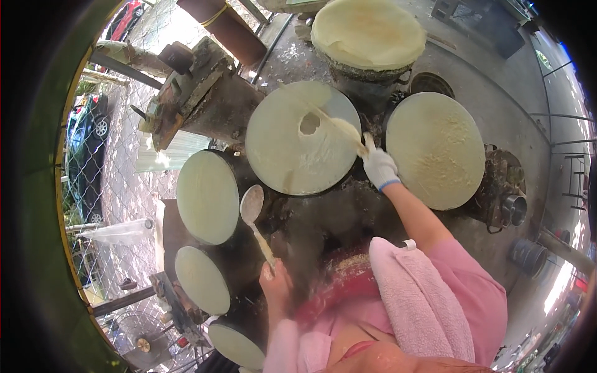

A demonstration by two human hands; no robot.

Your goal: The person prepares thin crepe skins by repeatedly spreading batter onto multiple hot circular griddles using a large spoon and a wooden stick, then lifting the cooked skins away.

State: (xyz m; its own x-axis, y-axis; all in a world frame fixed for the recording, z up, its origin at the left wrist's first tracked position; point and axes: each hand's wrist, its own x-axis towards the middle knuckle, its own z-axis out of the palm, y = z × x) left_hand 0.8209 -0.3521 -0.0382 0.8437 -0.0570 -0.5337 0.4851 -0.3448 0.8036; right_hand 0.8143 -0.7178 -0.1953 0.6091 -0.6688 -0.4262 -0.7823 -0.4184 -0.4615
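My left hand (276,279) grips the handle of a long ladle (252,205), its shallow, batter-smeared bowl raised between the griddles. In a white knit glove with a blue cuff, my right hand (380,165) holds a long, thin batter-coated spreader (324,116). This tool reaches across the central round griddle (289,154), which carries a thin layer of pale batter. A roundish gap (309,124) shows in that layer, and a thicker batter clump (346,128) lies along the spreader near my glove. Directly before me is a red basin (343,289) streaked with batter, partly blurred.
Another batter-covered griddle (436,151) stands at right, its surface rough. Several more line the left, including one griddle (207,198) beside the ladle. A stack of thin round pancakes (368,35) rests beyond the centre. Chain-link fencing (121,186) and a fan (143,344) are at left.
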